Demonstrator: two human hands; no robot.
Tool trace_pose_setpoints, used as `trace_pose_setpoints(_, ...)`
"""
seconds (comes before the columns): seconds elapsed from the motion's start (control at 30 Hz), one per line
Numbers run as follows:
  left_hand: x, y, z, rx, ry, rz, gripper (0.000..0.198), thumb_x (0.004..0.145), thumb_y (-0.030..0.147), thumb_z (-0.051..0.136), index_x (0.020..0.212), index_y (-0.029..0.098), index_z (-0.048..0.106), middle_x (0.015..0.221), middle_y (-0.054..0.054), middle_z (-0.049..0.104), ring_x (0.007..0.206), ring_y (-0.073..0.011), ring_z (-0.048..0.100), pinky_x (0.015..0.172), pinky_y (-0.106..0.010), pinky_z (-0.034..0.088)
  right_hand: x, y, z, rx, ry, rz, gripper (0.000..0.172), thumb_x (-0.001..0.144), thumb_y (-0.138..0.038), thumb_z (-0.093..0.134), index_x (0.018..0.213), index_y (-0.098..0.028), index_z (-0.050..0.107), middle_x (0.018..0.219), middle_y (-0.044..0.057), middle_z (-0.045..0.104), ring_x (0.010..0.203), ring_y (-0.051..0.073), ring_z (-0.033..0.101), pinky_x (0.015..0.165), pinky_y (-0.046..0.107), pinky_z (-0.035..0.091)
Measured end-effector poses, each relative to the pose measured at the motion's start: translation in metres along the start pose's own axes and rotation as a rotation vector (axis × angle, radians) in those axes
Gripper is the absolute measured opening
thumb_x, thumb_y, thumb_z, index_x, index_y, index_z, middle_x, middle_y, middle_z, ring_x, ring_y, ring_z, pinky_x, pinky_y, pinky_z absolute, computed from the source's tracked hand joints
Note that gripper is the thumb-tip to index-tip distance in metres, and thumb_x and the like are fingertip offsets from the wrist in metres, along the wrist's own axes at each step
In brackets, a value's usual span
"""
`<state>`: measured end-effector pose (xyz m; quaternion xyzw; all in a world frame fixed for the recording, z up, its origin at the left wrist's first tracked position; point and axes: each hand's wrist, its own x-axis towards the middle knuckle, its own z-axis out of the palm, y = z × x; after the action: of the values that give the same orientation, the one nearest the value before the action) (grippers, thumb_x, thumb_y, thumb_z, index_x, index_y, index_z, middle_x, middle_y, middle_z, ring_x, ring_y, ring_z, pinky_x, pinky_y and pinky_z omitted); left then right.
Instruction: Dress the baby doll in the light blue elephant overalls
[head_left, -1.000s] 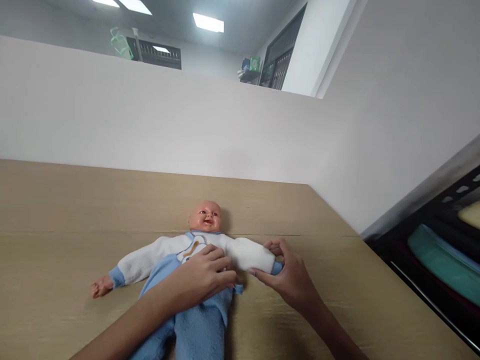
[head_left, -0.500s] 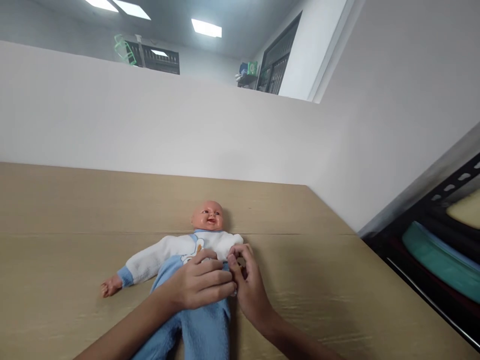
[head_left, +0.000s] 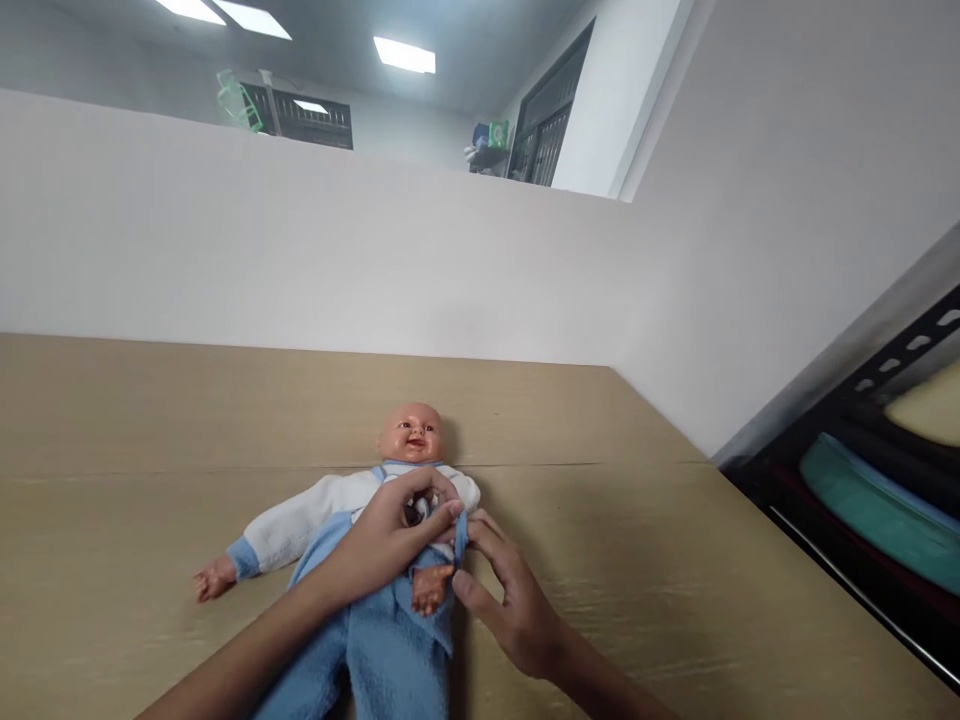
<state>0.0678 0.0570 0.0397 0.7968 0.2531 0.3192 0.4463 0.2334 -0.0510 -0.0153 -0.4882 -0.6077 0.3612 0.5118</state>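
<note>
A baby doll (head_left: 412, 433) with a bald head lies on its back, wearing a fuzzy white top (head_left: 292, 520) with blue cuffs and blue trousers (head_left: 390, 640). My left hand (head_left: 397, 530) rests across the doll's chest, thumb and fingertips closed on the edge of its clothing by a blue strip of cloth (head_left: 460, 540). Beside it, my right hand (head_left: 510, 600) has thumb and index finger apart, the index fingertip touching the blue strip. The doll's bent arm shows its bare hand (head_left: 431, 590) below my left hand. My fingers partly hide the sleeve.
The doll lies on a wide tan tabletop (head_left: 187, 400) against a low white wall (head_left: 300, 250). At the right, a black metal rack (head_left: 862, 400) holds a teal item (head_left: 877, 510) and a pale yellow one (head_left: 930, 405).
My left hand has shifted up the chest and turned, with thumb and fingers now pinching. My right thumb has spread from its fingers and moved lower. The doll's bent hand has come into view.
</note>
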Motion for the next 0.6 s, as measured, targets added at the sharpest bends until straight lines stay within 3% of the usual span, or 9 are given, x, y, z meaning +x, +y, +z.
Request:
trace_pose_setpoints(0.07,0.004,-0.003,-0.001,0.046,-0.037,0.016,0.027,0.102,0.045,0.057,0.094,0.021,0.066,0.084,-0.003,0.071,0.081,-0.0218,0.065,0.075,-0.033,0.052,-0.002,0.012,-0.002,0.157,0.036,0.092,0.031,0.097,-0.054,0.064,0.105,-0.025,0.068,0.1,0.003,0.065,0.096,0.022,0.061,0.091,0.033,0.051)
trace_pose_setpoints(0.2,0.006,-0.016,-0.003,0.346,-0.052,0.136,0.022,0.101,0.042,0.059,0.103,0.022,0.068,0.107,-0.009,0.071,0.105,-0.0286,0.063,0.094,-0.043,0.048,0.005,0.042,0.0,0.503,0.279,0.292,0.042,0.086,-0.061,0.074,0.087,-0.022,0.06,0.077,-0.003,0.054,0.068,0.014,0.049,0.066,0.025,0.045)
trace_pose_setpoints(0.33,0.003,-0.026,-0.001,0.479,-0.098,0.117,0.021,0.101,0.04,0.054,0.105,0.021,0.064,0.111,-0.011,0.07,0.109,-0.0314,0.06,0.098,-0.048,0.048,0.013,0.053,0.0,0.501,0.421,0.326,0.053,0.076,-0.059,0.085,0.106,-0.024,0.059,0.088,0.0,0.067,0.073,0.016,0.06,0.067,0.027,0.049)
trace_pose_setpoints(0.4,0.004,-0.028,0.002,0.499,-0.09,0.085,0.021,0.102,0.038,0.05,0.101,0.021,0.062,0.105,-0.011,0.07,0.105,-0.0315,0.06,0.095,-0.048,0.049,0.017,0.051,-0.003,0.473,0.414,0.334,0.066,0.073,-0.058,0.087,0.121,-0.025,0.057,0.099,0.003,0.073,0.082,0.02,0.067,0.074,0.03,0.053)
trace_pose_setpoints(0.47,0.005,-0.03,0.006,0.528,-0.058,0.047,0.022,0.102,0.038,0.046,0.097,0.021,0.06,0.101,-0.012,0.069,0.099,-0.0316,0.061,0.089,-0.047,0.05,0.02,0.049,-0.009,0.434,0.341,0.328,0.067,0.075,-0.059,0.086,0.125,-0.023,0.06,0.103,0.006,0.075,0.087,0.021,0.068,0.078,0.033,0.054)
trace_pose_setpoints(0.6,0.008,-0.03,0.012,0.602,-0.007,0.017,0.023,0.104,0.039,0.041,0.095,0.022,0.054,0.093,-0.011,0.07,0.09,-0.0307,0.065,0.081,-0.043,0.049,0.032,0.051,-0.024,0.279,0.186,0.258,0.046,0.082,-0.059,0.081,0.099,-0.017,0.074,0.084,0.002,0.071,0.076,0.016,0.06,0.071,0.028,0.048)
